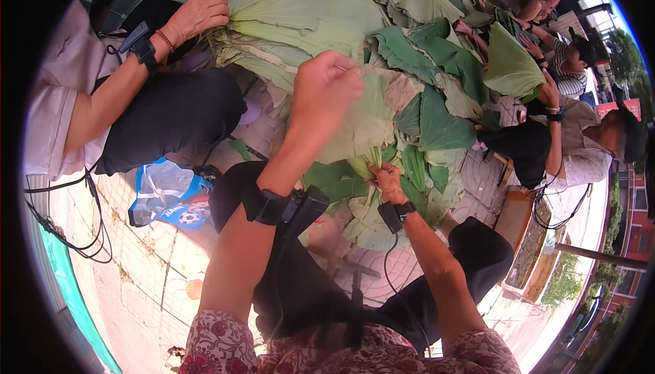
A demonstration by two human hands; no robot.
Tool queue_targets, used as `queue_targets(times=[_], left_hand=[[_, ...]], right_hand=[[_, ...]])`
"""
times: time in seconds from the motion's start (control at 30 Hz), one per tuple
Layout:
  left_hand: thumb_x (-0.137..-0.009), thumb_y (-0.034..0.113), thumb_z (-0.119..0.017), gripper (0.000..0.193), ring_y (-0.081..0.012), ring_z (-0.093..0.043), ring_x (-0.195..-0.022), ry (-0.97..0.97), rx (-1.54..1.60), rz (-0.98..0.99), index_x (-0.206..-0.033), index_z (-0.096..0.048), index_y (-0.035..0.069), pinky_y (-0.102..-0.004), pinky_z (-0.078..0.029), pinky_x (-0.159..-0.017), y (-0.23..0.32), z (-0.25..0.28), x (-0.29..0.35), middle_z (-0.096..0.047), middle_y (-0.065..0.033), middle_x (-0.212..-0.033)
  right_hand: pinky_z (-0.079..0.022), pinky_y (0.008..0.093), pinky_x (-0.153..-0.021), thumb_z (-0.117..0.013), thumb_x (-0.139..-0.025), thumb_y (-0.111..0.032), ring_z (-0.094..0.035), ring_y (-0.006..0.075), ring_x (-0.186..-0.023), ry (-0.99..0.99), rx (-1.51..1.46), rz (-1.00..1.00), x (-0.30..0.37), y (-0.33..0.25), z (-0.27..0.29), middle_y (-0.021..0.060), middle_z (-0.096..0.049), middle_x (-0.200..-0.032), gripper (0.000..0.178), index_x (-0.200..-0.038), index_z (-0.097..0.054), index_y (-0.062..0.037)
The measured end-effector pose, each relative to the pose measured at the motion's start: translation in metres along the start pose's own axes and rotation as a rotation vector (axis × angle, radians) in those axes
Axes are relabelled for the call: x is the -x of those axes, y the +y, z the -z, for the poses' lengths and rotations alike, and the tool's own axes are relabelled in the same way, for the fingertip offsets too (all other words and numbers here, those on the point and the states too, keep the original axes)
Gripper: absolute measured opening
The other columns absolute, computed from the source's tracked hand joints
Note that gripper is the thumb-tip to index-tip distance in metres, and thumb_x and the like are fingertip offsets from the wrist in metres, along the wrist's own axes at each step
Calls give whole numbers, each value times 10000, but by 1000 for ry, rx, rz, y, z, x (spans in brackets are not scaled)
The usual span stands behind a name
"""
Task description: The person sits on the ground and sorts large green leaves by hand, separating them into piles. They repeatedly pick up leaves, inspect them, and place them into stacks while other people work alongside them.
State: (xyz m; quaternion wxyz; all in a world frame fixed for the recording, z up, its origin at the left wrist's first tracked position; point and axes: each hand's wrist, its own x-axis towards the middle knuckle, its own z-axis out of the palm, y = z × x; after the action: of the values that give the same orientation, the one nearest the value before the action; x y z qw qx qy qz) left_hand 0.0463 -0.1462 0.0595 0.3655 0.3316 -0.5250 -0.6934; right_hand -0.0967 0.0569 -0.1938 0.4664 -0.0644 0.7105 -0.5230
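Note:
My left hand (322, 98) is raised over the pile, a little blurred, its fingers curled and pinched together; what they hold, if anything, I cannot make out. Lower and to the right, my right hand (389, 183) grips the gathered, pale base of a lotus leaf (361, 118), which fans out upward behind my left hand. Several green and dried brownish lotus leaves (447, 125) lie heaped around it. More leaf (372, 227) spreads below my right hand, near my knees. Dark devices are strapped to both my wrists.
At the left a co-worker's hand (205, 16) holds a bundle of pale lotus leaves (293, 6). Another person at the right lifts a folded leaf (512, 67). A blue and clear plastic bag (170, 197) lies on the paving. Black cables (95, 220) hang at the left.

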Motion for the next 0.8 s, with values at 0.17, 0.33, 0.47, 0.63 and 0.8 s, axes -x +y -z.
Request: queue_targets(times=[0.17,0.33,0.47,0.63,0.8], left_hand=[[-830,93,-645,183,-189,-654,-683,-49,-89,-41,-968,-635,-27,-327,-513,-633,-18,-1,3,-679,-114,-803],[-769,173,-725,258,-304,-671,-747,-237,-699,-161,-940,-639,1,-404,-515,-688,-35,-23,26,-675,-139,-808],[-747,178,-748,455,-402,-619,-947,-594,-784,-285,-1097,-530,-16,-463,-492,-804,-61,-41,70,-637,-204,-985],[-795,74,-634,485,-478,-549,-1038,-535,-633,-225,-1239,-466,-24,-509,-456,-856,-65,-56,82,-596,-267,-1100],[-813,11,-532,146,-489,-584,-876,8,-606,-368,-937,-552,-64,-522,-458,-797,-49,-26,36,-613,-294,-847]], right_hand=[[-520,232,-514,-705,-872,-206,-645,118,-559,137,31,62,49,-32,53,10,-692,-773,156,-963,-673,-84],[-496,229,-517,-690,-882,-190,-610,104,-571,172,-84,167,101,-86,63,18,-671,-783,213,-1032,-643,-46],[-501,219,-562,-645,-920,-207,-636,108,-631,47,-113,298,139,-145,36,30,-676,-856,217,-1059,-619,-41],[-520,256,-665,-591,-961,-225,-658,131,-743,-127,-93,361,154,-184,4,54,-691,-910,268,-1132,-597,-19],[-523,288,-734,-565,-979,-254,-677,161,-861,-71,50,365,91,-170,26,78,-698,-1009,266,-1126,-599,-34]])
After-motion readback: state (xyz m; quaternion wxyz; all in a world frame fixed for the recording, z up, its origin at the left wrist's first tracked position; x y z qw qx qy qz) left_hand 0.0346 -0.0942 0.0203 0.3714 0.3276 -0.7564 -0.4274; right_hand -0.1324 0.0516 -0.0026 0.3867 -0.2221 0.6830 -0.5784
